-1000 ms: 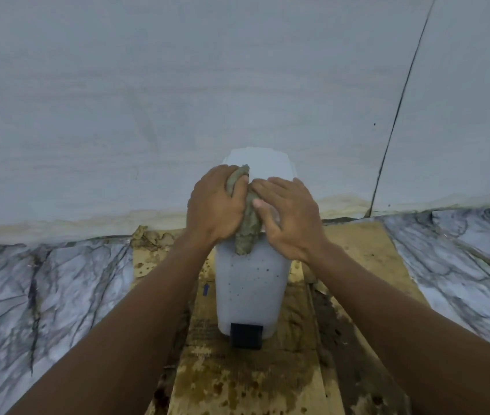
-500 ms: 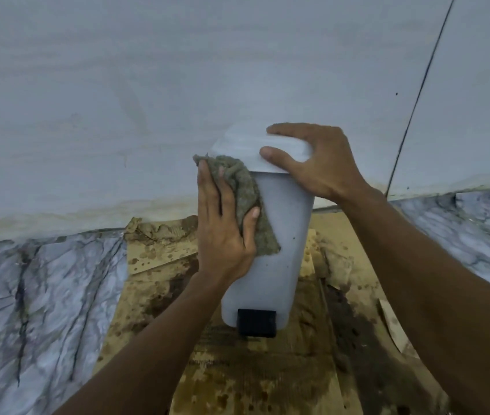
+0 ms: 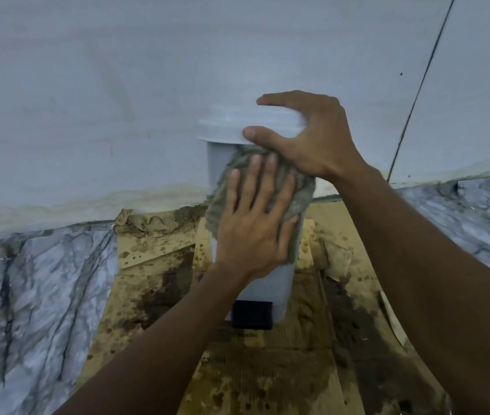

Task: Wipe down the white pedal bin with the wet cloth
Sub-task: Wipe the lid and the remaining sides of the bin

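My left hand (image 3: 252,232) presses the limp wet cloth (image 3: 300,190) flat, fingers spread, while my right hand (image 3: 312,139) clamps the lid (image 3: 228,127) of the light, tippy-looking pedal bin (image 3: 267,280).

The pedal bin (image 3: 270,283) is white with a black pedal (image 3: 252,314) at its 6 o'clock. The cloth (image 3: 300,190) is mottled grey-green. Brown cardboard (image 3: 267,369) shows dark blotches. Grey-veined white marble floor (image 3: 28,280) lies at 9 o'clock; the wall (image 3: 118,85) is pale grey.

The pedal bin (image 3: 267,283) looks like smooth, matt white plastic, its pedal (image 3: 252,314) black. The cloth (image 3: 300,190) is coarse, grey-green woven fabric. Underneath lies stained, damp-looking cardboard (image 3: 267,369), perhaps corrugated, on glossy veined marble floor (image 3: 28,280).
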